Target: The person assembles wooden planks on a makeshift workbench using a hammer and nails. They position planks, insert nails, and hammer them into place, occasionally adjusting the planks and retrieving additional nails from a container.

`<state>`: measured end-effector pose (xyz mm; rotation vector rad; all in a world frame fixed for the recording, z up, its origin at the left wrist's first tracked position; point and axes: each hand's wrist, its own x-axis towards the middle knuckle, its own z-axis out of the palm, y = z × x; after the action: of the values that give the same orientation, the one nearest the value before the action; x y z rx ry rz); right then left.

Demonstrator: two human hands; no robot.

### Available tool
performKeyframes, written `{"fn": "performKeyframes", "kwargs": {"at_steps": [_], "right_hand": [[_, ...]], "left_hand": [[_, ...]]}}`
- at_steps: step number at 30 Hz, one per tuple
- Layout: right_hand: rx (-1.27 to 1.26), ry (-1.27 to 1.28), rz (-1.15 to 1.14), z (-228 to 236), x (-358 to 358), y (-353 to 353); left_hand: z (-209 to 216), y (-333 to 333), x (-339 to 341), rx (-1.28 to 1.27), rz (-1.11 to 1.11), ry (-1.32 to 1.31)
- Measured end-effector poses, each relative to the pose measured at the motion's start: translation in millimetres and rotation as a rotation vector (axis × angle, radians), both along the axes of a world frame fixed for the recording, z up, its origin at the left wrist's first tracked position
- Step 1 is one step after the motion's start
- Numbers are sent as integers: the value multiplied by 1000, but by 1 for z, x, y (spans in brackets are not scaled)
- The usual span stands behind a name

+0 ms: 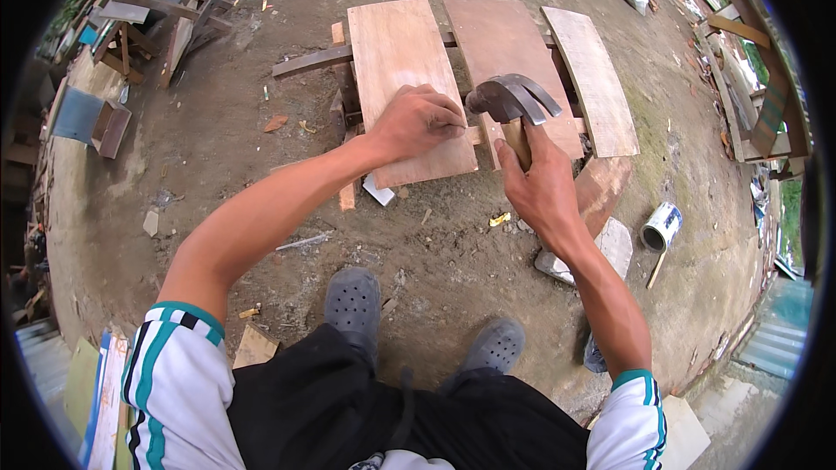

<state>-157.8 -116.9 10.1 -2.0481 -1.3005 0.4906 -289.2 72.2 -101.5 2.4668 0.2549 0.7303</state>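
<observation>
My right hand (542,183) grips a claw hammer (507,100) by its short visible length of wooden handle. The dark metal head is raised beside my left hand (418,124), with the claw to the right. My left hand rests on the near part of a plywood panel (396,39), its thumb and fingers pinched together near the right edge; whatever is between them is too small to make out. A browner plywood panel (496,30) lies to the right, partly behind the hammer, and a paler panel (596,78) beyond that. Wooden strips (313,61) run beneath the three panels.
A can (662,226) lies tipped on the dirt at the right, with a thin stick (657,270) beside it. Stone slabs (614,248) sit near my right forearm. Wooden frames (178,13) stand far left; a timber structure (758,78) is far right.
</observation>
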Motion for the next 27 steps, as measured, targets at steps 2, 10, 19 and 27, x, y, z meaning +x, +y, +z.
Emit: {"fn": "performKeyframes", "kwargs": {"at_steps": [2,10,19,27], "right_hand": [[-75,-35,38,-11,4,-1],[-51,-20,30,-16,6,1],[5,-7,2,-15,11,7],[-57,35,-23,-24,17,4]], "left_hand": [[0,1,2,19,-8,-25],[-3,0,4,30,-10,-36],[11,9,2,42,-118,98],[-3,8,4,236,74,42]]}}
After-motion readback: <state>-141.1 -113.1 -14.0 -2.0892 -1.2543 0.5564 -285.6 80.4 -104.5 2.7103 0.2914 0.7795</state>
